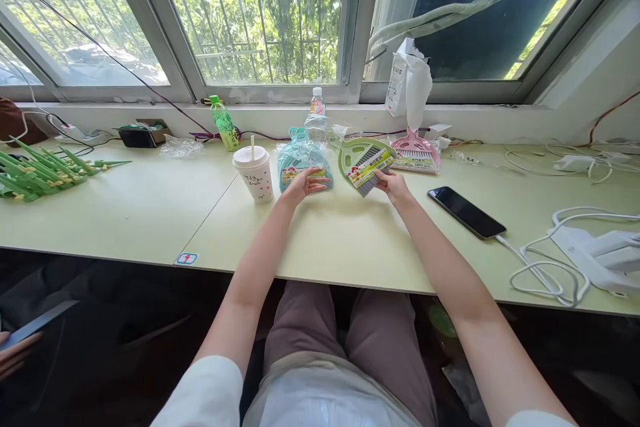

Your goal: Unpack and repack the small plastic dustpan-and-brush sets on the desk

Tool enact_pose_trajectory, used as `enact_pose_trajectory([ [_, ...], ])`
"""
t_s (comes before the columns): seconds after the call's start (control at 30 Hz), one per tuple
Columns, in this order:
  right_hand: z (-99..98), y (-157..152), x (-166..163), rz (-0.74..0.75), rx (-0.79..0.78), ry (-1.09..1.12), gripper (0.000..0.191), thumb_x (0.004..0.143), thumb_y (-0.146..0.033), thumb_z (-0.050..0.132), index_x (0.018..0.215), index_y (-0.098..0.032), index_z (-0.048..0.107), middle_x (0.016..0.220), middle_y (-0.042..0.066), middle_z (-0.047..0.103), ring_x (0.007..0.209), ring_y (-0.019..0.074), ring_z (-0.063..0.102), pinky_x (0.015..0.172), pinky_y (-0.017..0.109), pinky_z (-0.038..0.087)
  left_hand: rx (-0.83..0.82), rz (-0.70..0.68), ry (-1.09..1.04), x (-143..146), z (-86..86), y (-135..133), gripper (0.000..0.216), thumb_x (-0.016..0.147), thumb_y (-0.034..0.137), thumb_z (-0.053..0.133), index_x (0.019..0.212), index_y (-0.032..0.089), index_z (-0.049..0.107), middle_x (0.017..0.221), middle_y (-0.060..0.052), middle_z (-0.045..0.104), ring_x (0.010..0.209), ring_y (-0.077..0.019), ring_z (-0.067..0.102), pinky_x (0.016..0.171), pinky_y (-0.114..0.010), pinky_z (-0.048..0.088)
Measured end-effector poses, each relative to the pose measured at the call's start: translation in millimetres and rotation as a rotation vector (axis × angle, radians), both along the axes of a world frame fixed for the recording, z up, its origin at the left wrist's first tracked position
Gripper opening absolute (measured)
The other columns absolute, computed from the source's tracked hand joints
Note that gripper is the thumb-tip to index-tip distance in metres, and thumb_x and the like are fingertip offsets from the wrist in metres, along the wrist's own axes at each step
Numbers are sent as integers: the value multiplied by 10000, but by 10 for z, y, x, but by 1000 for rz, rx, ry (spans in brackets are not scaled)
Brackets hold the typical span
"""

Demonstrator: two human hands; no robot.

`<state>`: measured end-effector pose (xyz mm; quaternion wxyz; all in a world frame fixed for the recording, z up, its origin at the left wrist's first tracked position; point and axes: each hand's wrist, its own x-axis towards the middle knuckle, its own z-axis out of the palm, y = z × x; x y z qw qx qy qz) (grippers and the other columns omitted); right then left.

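Green dustpan set [366, 167] pinched by my right hand [393, 185], left hand [302, 187] gripping blue set [303, 163]; nearby cup [255, 173] could tip.

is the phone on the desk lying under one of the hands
No, the phone lies bare on the desk, off to the side of the right hand, which holds a green dustpan.

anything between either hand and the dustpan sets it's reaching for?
Nothing visible. Left hand already rests on the blue dustpan set; right hand grips the green dustpan set. The cup stands left, apart.
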<state>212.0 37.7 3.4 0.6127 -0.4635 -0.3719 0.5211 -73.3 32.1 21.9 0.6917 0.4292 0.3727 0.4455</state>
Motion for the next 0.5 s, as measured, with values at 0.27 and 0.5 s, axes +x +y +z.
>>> enact_pose_trajectory([
  [0.27,-3,-58,-61,174,16,-111,228,691,-266,841,838,-144,717,861,82,754,794,208,714,841,390,596,111,100,131,11,-97,110,318,909,393,557,1097,146,624,800,-78,737,478,-99,616,430,-166,439],
  [0.5,-28,-59,-20,246,25,-162,337,624,-348,881,850,-146,731,911,95,758,812,221,716,836,392,596,23,244,84,7,-63,136,616,927,675,277,1078,178,607,876,-89,712,620,-161,671,475,-237,488],
])
